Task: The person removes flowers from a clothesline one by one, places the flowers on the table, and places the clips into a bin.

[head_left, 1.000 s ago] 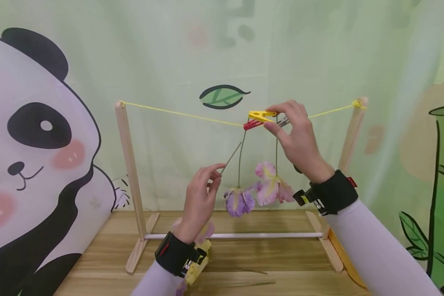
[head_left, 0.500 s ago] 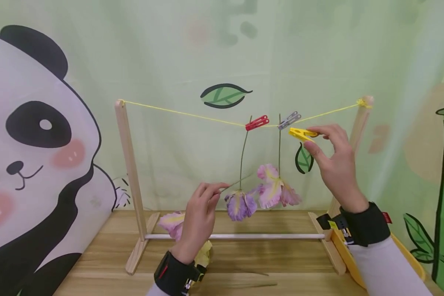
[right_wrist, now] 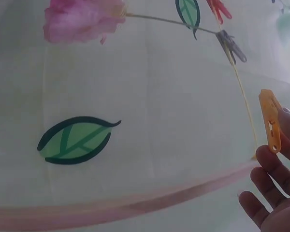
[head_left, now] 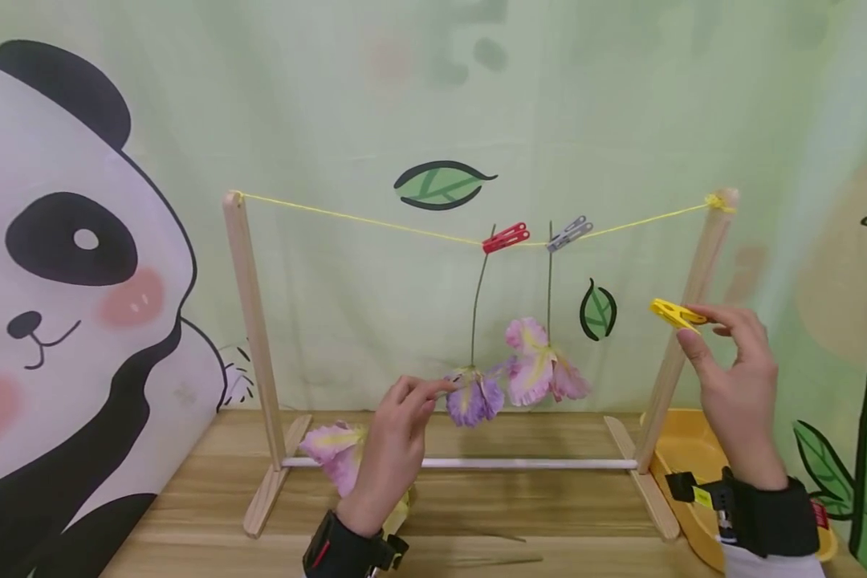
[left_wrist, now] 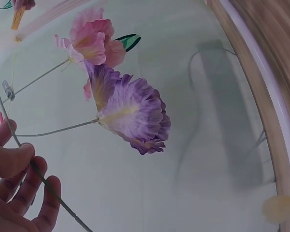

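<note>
Two thin loose stems lie on the wooden surface nearest the viewer. The left hand is just beyond, partly hiding a pink-and-yellow iris. Its grip is narrow, thumb and fingers pinching a green flower stem that runs slantwise across the fingers, its bare tip standing free past them. Which bloom this stem carries, I cannot tell.

The right hand is well apart, in front of the right post and above a yellow tray. Its grip pinches a yellow clothespin by the handle end, nose pointing left toward the middle of the rack. So the stem lies left of and lower than the clothespin, and both are below the yellow line.

Farther off, a red clothespin and a gray clothespin sit on that line, with a purple iris and a pink iris hanging head down. The left hand is nearer them. Behind everything is a printed curtain.
</note>
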A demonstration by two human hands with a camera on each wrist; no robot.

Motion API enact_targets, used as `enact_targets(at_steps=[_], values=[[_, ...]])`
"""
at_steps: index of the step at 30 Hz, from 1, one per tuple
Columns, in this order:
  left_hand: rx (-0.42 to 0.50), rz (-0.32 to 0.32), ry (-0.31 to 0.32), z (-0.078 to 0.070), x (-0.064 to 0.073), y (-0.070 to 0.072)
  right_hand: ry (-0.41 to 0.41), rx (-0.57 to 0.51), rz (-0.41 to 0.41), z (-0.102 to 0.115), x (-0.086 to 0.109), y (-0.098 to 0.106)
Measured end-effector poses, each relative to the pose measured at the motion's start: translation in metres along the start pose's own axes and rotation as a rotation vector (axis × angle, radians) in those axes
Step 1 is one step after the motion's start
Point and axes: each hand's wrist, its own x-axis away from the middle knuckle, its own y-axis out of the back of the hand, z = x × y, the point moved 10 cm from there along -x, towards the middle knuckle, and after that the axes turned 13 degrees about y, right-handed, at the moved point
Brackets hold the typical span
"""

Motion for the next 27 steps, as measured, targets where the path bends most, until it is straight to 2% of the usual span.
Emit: enact_targets(at_steps=[8, 12, 14, 16, 18, 21, 27], values=[[-0.079, 0.166, -0.073, -0.002, 0.006, -0.016, -0.111, 0.116, -0.062, -0.030, 0.022, 0.039], [-0.199, 0.245, -0.132, -0.003, 0.010, -0.026, -0.133, 0.177, -0.049, -0.048, 0.025, 0.053], [-0.264, 0.299, -0.162, -0.003, 0.014, -0.034, -0.162, 0.207, 0.020, -0.062, 0.029, 0.054], [-0.315, 0.351, -0.185, -0.002, 0.019, -0.042, -0.186, 0.241, 0.141, -0.075, 0.034, 0.050], [-0.331, 0.405, -0.182, 0.002, 0.023, -0.050, -0.204, 0.260, 0.265, -0.088, 0.041, 0.045], [-0.332, 0.453, -0.170, 0.008, 0.028, -0.061, -0.191, 0.290, 0.427, -0.104, 0.053, 0.036], [-0.323, 0.510, -0.155, 0.019, 0.037, -0.081, -0.208, 0.298, 0.602, -0.138, 0.082, 0.024]])
